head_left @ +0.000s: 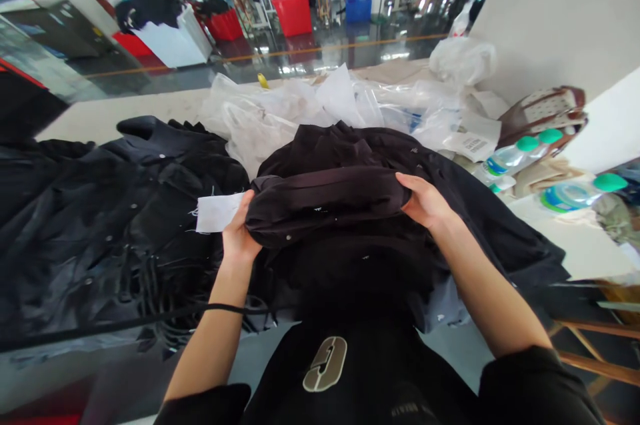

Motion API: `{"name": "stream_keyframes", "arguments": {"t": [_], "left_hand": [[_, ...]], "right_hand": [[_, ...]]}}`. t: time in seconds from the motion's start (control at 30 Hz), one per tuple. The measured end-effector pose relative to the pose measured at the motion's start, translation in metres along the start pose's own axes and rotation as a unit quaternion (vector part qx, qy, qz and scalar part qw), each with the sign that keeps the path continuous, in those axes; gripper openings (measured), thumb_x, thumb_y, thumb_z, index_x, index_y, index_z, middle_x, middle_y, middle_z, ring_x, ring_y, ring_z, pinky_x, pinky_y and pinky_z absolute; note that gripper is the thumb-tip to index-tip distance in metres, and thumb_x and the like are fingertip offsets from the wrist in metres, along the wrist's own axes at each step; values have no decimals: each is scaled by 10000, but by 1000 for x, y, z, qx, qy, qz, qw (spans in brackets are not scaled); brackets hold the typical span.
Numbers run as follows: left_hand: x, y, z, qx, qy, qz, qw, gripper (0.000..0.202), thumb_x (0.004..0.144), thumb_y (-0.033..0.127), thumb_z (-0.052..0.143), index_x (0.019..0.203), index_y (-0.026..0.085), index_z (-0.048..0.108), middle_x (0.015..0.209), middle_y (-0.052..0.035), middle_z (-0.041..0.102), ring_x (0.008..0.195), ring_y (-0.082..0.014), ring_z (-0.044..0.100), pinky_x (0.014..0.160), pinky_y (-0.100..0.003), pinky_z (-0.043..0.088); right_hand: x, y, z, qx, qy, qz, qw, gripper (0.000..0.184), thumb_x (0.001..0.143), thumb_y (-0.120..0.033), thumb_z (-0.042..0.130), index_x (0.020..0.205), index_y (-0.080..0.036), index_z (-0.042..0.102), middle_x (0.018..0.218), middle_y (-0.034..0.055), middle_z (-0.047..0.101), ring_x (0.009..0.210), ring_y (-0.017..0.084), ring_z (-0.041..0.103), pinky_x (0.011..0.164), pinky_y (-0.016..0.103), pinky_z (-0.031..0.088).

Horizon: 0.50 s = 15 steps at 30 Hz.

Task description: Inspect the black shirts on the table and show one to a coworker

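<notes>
Both of my hands grip a folded black garment [330, 201], stretched level between them. My left hand [241, 231] is closed round its left end, with the thumb on top. A white paper or cloth label [220, 213] sticks out to the left beside that thumb. My right hand [425, 201] is closed on the other end, thumb above and fingers underneath. Small white marks and a snap button show on the dark cloth. Beneath lies a pile of similar black garments [500, 238]. The fingertips of both hands are partly hidden by the fabric.
More black garments [165, 191] with buttons and dark cords cover the left side. Clear plastic bags [300, 105] lie behind the pile. Green-capped bottles [570, 197] and a brown-trimmed bag [550, 111] are at the right. Red bins [293, 13] stand on the floor beyond, with people farther back.
</notes>
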<state>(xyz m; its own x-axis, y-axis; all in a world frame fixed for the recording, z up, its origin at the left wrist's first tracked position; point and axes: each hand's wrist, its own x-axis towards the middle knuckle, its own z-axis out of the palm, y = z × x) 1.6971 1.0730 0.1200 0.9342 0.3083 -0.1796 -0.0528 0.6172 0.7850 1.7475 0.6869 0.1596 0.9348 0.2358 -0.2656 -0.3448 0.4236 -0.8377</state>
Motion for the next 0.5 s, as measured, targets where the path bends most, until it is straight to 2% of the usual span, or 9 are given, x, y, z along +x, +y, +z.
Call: {"name": "stream_keyframes", "arguments": {"t": [0.07,0.17,0.27,0.37,0.5], "left_hand": [[2,-1,0,5,0,-10,1000,289,829,183,698,1112,217,744,972,-7,792,935,-178,745,940,-295,580],[1,1,3,23,-26,-16,999,381,805,209,737,1184,235,722,1023,-18,784,1015,-214,731,970,-334,563],[-6,8,13,39,-84,-13,996,533,781,210,758,1301,271,659,1192,-43,747,1159,-271,680,1029,-412,529],[-11,13,21,47,-144,-15,988,662,758,139,743,1382,301,592,1304,-50,698,1235,-289,638,1063,-452,500],[-12,14,22,59,-156,-22,986,701,764,115,714,1420,299,552,1298,-64,695,1234,-294,634,1072,-479,482]], "right_hand": [[6,4,-4,15,32,5,999,274,699,-370,842,872,-186,734,833,46,772,851,259,743,768,360,624],[14,11,-8,30,64,15,997,224,733,-340,793,889,-193,725,846,49,774,904,275,744,835,397,632],[21,16,-10,44,101,21,994,186,780,-309,728,921,-188,726,856,49,773,918,272,745,858,402,638],[27,18,-14,53,129,25,990,148,814,-279,673,923,-194,725,851,39,772,902,255,747,856,388,645],[32,21,-19,62,145,33,987,133,830,-251,647,928,-204,724,845,25,770,858,231,749,847,364,648]]}}
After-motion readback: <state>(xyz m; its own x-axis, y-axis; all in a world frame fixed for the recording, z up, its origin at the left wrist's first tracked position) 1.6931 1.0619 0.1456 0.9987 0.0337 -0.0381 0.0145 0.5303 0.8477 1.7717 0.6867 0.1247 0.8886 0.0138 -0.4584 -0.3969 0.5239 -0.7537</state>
